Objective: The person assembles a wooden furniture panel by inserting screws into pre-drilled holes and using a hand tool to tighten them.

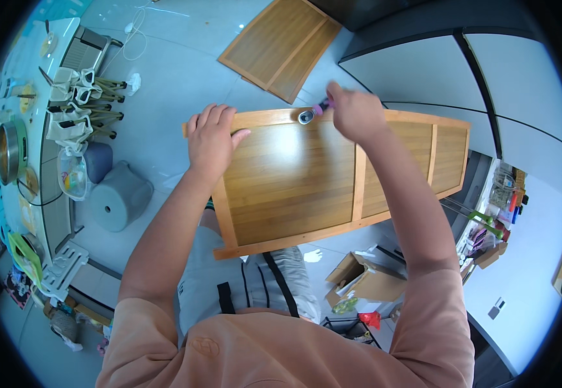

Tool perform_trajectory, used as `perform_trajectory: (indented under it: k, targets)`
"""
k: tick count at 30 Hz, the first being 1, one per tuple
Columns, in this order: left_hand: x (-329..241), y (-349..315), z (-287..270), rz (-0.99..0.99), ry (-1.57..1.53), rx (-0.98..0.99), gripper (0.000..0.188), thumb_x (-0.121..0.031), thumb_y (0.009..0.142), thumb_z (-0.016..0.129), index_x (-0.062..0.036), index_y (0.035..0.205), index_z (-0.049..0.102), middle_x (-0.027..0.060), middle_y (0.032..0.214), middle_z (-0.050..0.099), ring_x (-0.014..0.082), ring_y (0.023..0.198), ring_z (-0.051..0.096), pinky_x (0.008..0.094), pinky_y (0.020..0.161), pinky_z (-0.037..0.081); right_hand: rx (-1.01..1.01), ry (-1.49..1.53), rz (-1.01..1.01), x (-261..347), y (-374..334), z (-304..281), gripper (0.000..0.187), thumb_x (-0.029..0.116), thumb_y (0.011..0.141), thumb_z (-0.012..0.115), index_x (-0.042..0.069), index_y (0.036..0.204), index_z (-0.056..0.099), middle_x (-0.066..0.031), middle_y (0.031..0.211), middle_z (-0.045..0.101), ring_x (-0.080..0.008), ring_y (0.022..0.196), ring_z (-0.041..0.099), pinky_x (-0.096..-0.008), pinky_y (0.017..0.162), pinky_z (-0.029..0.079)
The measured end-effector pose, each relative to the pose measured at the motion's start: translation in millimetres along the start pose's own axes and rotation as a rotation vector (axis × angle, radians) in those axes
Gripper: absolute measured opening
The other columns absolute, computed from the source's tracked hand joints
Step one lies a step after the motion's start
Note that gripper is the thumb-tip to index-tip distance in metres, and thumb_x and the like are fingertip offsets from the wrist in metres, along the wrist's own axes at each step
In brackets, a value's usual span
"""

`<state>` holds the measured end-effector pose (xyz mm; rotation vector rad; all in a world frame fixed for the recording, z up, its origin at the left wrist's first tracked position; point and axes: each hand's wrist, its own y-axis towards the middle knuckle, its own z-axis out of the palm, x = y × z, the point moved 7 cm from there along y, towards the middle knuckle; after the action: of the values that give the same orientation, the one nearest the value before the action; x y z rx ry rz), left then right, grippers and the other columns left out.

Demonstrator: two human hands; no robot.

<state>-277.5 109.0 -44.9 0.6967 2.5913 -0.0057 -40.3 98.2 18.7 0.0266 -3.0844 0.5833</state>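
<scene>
A long wooden panel (287, 174) with a lighter frame and crossbars lies across my lap, its narrower end off to the right. My left hand (210, 142) rests over its far left corner, fingers spread on the frame and nothing held. Above the far rail, my right hand (358, 116) is wrapped round a hammer-like tool (305, 117) with a round metal head and a purple handle. The tool's head is over the rail; whether it touches the wood I cannot tell. Slight blur shows on the right hand.
Two more framed wooden panels (278, 48) lie on the floor ahead. A grey stool (121, 197) and folded stools (74, 107) stand left, beside a cluttered white table (48, 194). An opened cardboard box (378, 284) is near my right. White cabinets (417, 71) stand at the far right.
</scene>
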Motion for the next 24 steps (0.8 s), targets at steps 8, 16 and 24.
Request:
perform_trajectory:
  k: [8, 16, 24]
  targets:
    - [-3.1, 0.0, 3.5, -0.015, -0.016, 0.013, 0.047, -0.035, 0.076, 0.075, -0.0091, 0.111, 0.059, 0.0032, 0.115, 0.061, 0.0214, 0.116, 0.053, 0.0391, 0.097, 0.035, 0.116, 0.540, -0.231, 79.1, -84.3, 40.9, 0.024, 0.010, 0.085, 0.051, 0.009, 0.109, 0.051, -0.0145, 0.081, 0.068, -0.0339, 0.071, 0.066, -0.0483, 0.064, 0.052]
    - [1.0, 0.2, 3.2, -0.028, 0.012, 0.050, 0.048, -0.038, 0.077, 0.073, -0.0096, 0.113, 0.059, 0.0040, 0.114, 0.062, 0.0210, 0.116, 0.053, 0.0388, 0.096, 0.035, 0.081, 0.144, -0.158, 90.9, 25.1, 6.5, 0.020, 0.010, 0.087, 0.051, 0.007, 0.106, 0.046, -0.0162, 0.086, 0.069, -0.0328, 0.076, 0.069, -0.0446, 0.068, 0.053]
    - [-1.5, 0.0, 3.1, -0.018, 0.007, 0.022, 0.048, -0.037, 0.077, 0.074, -0.0094, 0.113, 0.059, 0.0039, 0.115, 0.062, 0.0205, 0.117, 0.053, 0.0385, 0.097, 0.035, 0.178, 0.033, 0.157, -21.1, -32.3, 31.6, 0.027, 0.009, 0.089, 0.047, 0.011, 0.116, 0.046, -0.0171, 0.088, 0.068, -0.0351, 0.081, 0.067, -0.0485, 0.068, 0.050]
